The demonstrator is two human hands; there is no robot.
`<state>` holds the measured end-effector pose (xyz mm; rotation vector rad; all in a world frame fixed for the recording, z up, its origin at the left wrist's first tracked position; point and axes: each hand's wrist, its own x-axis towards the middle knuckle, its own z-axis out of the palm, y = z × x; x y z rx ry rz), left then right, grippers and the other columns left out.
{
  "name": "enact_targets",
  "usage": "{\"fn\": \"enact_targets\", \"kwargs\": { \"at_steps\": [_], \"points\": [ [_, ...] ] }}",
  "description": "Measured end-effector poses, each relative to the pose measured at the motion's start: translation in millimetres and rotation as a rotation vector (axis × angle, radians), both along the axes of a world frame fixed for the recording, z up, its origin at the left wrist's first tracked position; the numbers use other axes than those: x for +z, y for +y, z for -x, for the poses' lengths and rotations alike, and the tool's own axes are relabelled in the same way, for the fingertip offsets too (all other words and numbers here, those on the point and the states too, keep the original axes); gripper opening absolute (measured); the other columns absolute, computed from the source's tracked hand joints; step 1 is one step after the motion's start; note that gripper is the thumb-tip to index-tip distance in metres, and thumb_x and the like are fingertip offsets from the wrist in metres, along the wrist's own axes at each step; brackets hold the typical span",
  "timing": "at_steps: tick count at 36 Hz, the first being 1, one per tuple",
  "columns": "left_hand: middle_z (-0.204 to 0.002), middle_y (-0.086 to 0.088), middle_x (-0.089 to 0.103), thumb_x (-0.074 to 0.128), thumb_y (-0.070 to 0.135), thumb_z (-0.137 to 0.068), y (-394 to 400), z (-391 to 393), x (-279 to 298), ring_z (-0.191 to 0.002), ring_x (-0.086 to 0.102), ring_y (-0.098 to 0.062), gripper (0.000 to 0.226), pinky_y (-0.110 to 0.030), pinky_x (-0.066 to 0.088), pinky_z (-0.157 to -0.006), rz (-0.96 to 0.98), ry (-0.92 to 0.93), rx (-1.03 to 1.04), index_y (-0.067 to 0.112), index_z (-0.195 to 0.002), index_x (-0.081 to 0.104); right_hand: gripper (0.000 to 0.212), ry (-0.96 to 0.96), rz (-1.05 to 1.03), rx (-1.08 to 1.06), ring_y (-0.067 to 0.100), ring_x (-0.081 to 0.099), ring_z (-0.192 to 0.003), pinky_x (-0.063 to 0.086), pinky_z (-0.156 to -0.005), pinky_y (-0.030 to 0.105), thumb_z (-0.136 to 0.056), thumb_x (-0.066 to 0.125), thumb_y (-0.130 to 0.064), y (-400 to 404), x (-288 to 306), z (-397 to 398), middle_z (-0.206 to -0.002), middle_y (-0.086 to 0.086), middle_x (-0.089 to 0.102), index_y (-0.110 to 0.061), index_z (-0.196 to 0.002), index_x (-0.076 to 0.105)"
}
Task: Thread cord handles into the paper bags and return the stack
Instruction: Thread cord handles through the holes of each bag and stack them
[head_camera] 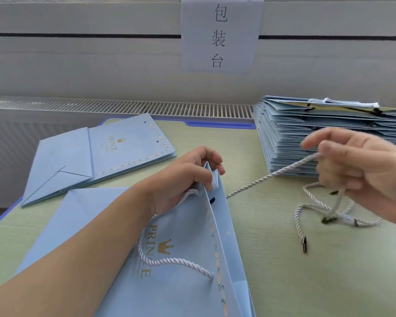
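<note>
Two bare hands at work on a pale blue paper bag, one pinching its mouth, the other drawing a cord out of it.

The left hand [185, 177] pinches the folded top edge of the flat pale blue paper bag with gold "PRINCE" lettering [169, 259], which lies under that forearm; a white twisted cord handle [160, 261] loops across its face. The right hand [361, 170], blurred, curls its fingers round a taut white twisted cord [272, 176] running from the bag's mouth. Below the right hand lies a loose tangle of white cords with black tips [325, 216] on the pale green tabletop [306, 282]. Behind the right hand sits a tall stack of folded blue bags [288, 138]; beyond the left hand, a small pile of flat blue bags [96, 156]. A paper sign with black characters [220, 35] hangs on the wall.
</note>
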<state>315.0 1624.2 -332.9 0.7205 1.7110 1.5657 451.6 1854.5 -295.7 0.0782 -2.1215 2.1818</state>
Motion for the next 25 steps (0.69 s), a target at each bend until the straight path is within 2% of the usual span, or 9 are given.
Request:
{"fn": "enact_targets", "kwargs": {
  "at_steps": [2, 5, 7, 9, 11, 13, 17, 20, 25],
  "points": [
    [-0.089, -0.001, 0.058, 0.048, 0.0, -0.049, 0.5, 0.1, -0.3, -0.058, 0.052, -0.001, 0.049, -0.014, 0.039, -0.047, 0.006, 0.009, 0.0, 0.012, -0.096, 0.052, 0.034, 0.073, 0.136, 0.032, 0.006, 0.039, -0.036, 0.025, -0.046, 0.022, -0.069, 0.079, -0.037, 20.9, 0.5, 3.4, -0.043, -0.01, 0.044, -0.012, -0.088, 0.067],
    [-0.089, -0.001, 0.058, 0.048, 0.0, -0.05, 0.5, 0.1, -0.2, -0.057, 0.053, -0.001, 0.049, -0.014, 0.039, -0.046, 0.009, 0.011, -0.003, 0.011, -0.097, 0.051, 0.026, 0.059, 0.346, -0.103, 0.034, 0.055, -0.066, 0.021, -0.062, 0.039, -0.106, 0.025, -0.024, 46.5, -11.8, -14.8, -0.07, 0.026, 0.056, -0.005, -0.092, 0.035],
    [-0.089, 0.0, 0.058, 0.047, 0.0, -0.05, 0.5, -0.3, 0.1, -0.057, 0.053, -0.001, 0.049, -0.013, 0.039, -0.046, 0.011, 0.015, -0.002, 0.011, -0.097, 0.051, 0.033, 0.039, 0.57, -0.05, 0.038, 0.048, -0.072, 0.023, -0.066, 0.041, -0.106, 0.008, -0.032, 77.1, -17.3, -16.4, -0.076, 0.029, 0.05, -0.013, -0.087, 0.026],
    [-0.089, 0.001, 0.058, 0.047, 0.001, -0.049, 0.3, -0.2, 0.2, -0.061, 0.052, -0.003, 0.049, -0.014, 0.039, -0.048, 0.014, 0.014, 0.001, 0.013, -0.096, 0.051, 0.047, 0.119, 0.592, -0.068, 0.041, 0.052, -0.085, 0.034, -0.076, 0.046, -0.106, 0.006, -0.037, 84.2, -13.2, -18.9, -0.091, 0.031, 0.053, -0.003, -0.1, 0.037],
    [-0.09, 0.002, 0.057, 0.047, 0.001, -0.049, 0.0, -0.4, 0.5, -0.068, 0.051, -0.007, 0.049, -0.016, 0.04, -0.052, 0.021, 0.016, -0.001, 0.014, -0.095, 0.052, 0.04, 0.283, 0.441, -0.265, 0.034, 0.057, -0.106, 0.045, -0.09, 0.04, -0.105, 0.021, -0.026, 79.0, -14.5, -24.6, -0.118, 0.019, 0.059, -0.003, -0.126, 0.046],
    [-0.09, 0.002, 0.058, 0.047, 0.001, -0.049, 0.1, -0.5, 0.8, -0.07, 0.051, -0.007, 0.049, -0.016, 0.04, -0.053, 0.026, 0.027, -0.002, 0.015, -0.096, 0.052, 0.034, 0.378, 0.341, -0.27, 0.013, 0.06, -0.113, 0.051, -0.085, 0.021, -0.097, 0.042, -0.017, 61.7, -15.4, -24.4, -0.133, 0.0, 0.058, -0.017, -0.129, 0.053],
    [-0.086, 0.004, 0.059, 0.047, 0.001, -0.049, -2.0, 0.8, 2.2, -0.066, 0.052, -0.005, 0.049, -0.015, 0.04, -0.051, 0.018, 0.017, 0.018, 0.014, -0.095, 0.053, 0.022, 0.368, 0.147, -0.148, -0.001, 0.066, -0.076, 0.049, -0.065, 0.008, -0.086, 0.054, -0.032, 23.2, 2.6, 1.7, -0.093, -0.011, 0.074, -0.027, -0.097, 0.072],
    [-0.088, 0.004, 0.059, 0.046, 0.001, -0.048, -5.3, 4.5, 3.7, -0.072, 0.049, -0.009, 0.05, -0.02, 0.038, -0.055, 0.013, 0.023, 0.05, 0.014, -0.096, 0.053, 0.02, 0.371, -0.11, -0.091, 0.0, 0.054, -0.055, 0.043, -0.051, 0.008, -0.078, 0.06, -0.038, -7.8, 7.1, -5.6, -0.063, -0.011, 0.065, -0.026, -0.076, 0.076],
    [-0.091, 0.003, 0.058, 0.045, 0.001, -0.048, -6.3, 6.5, 3.8, -0.074, 0.049, -0.011, 0.05, -0.026, 0.035, -0.06, 0.009, 0.017, 0.065, 0.014, -0.096, 0.053, 0.026, 0.263, -0.615, 0.036, 0.01, 0.058, -0.087, 0.046, -0.078, 0.018, -0.07, 0.067, -0.056, -41.8, -3.8, -14.1, -0.094, -0.014, 0.061, -0.031, -0.073, 0.074]
  ]
}}
